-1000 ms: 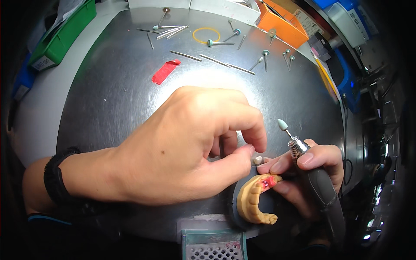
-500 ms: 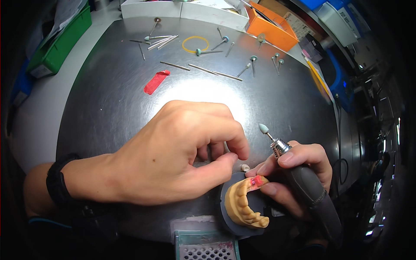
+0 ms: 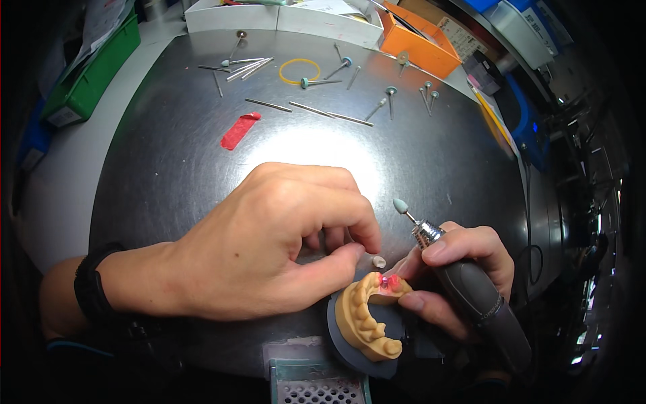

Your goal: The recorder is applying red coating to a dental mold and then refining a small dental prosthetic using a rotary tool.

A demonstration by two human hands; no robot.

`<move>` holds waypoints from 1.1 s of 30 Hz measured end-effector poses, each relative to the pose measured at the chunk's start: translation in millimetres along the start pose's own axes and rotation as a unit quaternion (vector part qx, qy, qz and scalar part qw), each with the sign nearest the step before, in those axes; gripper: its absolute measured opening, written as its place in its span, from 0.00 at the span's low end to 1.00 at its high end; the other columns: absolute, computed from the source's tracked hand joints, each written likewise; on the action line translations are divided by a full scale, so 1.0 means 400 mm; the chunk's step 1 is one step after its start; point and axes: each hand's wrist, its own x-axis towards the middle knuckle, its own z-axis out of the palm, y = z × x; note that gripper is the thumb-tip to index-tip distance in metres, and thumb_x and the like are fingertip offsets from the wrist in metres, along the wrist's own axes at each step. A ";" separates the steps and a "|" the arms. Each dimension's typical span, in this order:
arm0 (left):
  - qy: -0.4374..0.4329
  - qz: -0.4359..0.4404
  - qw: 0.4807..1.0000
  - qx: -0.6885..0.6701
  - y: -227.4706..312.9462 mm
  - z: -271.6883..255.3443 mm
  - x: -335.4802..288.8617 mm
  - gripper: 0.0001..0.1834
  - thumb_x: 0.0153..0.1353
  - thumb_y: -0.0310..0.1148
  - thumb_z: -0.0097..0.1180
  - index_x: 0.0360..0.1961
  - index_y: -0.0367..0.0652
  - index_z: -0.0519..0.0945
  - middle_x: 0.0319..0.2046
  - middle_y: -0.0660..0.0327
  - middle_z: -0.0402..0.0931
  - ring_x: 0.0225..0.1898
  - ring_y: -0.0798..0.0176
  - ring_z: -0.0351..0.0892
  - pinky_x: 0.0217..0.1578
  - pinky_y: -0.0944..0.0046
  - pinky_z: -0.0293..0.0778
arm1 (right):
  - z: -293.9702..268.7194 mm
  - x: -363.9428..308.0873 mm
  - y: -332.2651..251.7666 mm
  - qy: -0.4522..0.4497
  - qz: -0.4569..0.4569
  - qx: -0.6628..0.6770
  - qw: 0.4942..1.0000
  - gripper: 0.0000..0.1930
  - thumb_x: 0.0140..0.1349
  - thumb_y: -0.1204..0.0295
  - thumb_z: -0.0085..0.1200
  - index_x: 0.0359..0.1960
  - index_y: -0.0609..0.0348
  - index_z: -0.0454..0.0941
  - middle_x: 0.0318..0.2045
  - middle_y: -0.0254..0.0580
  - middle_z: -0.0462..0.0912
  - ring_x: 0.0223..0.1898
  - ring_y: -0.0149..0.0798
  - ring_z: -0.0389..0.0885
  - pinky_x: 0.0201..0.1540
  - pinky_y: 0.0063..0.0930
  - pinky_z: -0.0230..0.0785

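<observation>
My right hand grips a dark dental handpiece, whose pale green pointed grinding bur points up and left. The fingers of that hand also hold a yellowish dental arch model on a grey base. Pink-red material surrounds a small metallic spot at the arch's far end. My left hand is curled, thumb and index fingertip together. Right beside them is a small whitish tooth crown; whether they touch it I cannot tell. Anything inside the left pinch is hidden.
Loose burs and metal rods, a yellow rubber band and a red strip lie on the dark metal tabletop. Behind stand white boxes and an orange bin. A perforated tray is at the near edge.
The model has shifted left and tilted, so its arch is turned differently. My right hand and the handpiece have moved slightly left. My left hand has barely moved.
</observation>
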 end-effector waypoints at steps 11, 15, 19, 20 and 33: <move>-0.008 0.000 1.000 0.008 0.001 -0.002 -0.002 0.09 0.52 0.16 0.58 0.35 0.38 0.83 0.34 0.60 0.80 0.31 0.69 0.78 0.26 0.71 0.72 | -0.012 -0.005 -0.023 0.030 0.005 0.043 0.999 0.22 0.51 0.86 0.65 0.49 0.65 0.73 0.33 0.50 0.82 0.35 0.36 0.84 0.41 0.27 0.76; -0.009 0.005 0.999 0.035 -0.001 0.003 0.001 0.10 0.52 0.16 0.58 0.35 0.38 0.83 0.34 0.60 0.79 0.30 0.68 0.79 0.26 0.71 0.72 | -0.076 0.013 -0.041 0.034 -0.077 0.077 0.993 0.27 0.50 0.88 0.62 0.53 0.64 0.66 0.33 0.52 0.80 0.37 0.42 0.85 0.44 0.31 0.78; -0.016 0.029 0.997 0.073 0.001 0.020 0.005 0.10 0.52 0.18 0.61 0.37 0.36 0.83 0.34 0.59 0.78 0.29 0.67 0.79 0.25 0.69 0.72 | -0.109 0.005 -0.057 0.068 -0.071 0.114 0.989 0.29 0.50 0.89 0.61 0.53 0.63 0.65 0.35 0.53 0.79 0.38 0.42 0.85 0.46 0.33 0.79; -0.023 0.027 0.994 0.100 0.003 0.024 0.006 0.11 0.51 0.19 0.62 0.38 0.36 0.83 0.34 0.59 0.78 0.29 0.67 0.79 0.25 0.68 0.72 | -0.107 -0.002 -0.062 0.074 -0.066 0.121 0.988 0.29 0.50 0.89 0.61 0.54 0.63 0.64 0.35 0.53 0.79 0.38 0.43 0.85 0.46 0.33 0.79; 0.025 -0.180 0.948 -0.259 0.030 -0.036 0.029 0.10 0.64 0.23 0.57 0.45 0.32 0.82 0.36 0.61 0.82 0.35 0.73 0.80 0.38 0.72 0.76 | -0.041 -0.002 -0.025 -0.008 0.026 0.020 0.999 0.20 0.52 0.85 0.65 0.47 0.62 0.76 0.34 0.45 0.83 0.36 0.33 0.85 0.42 0.24 0.75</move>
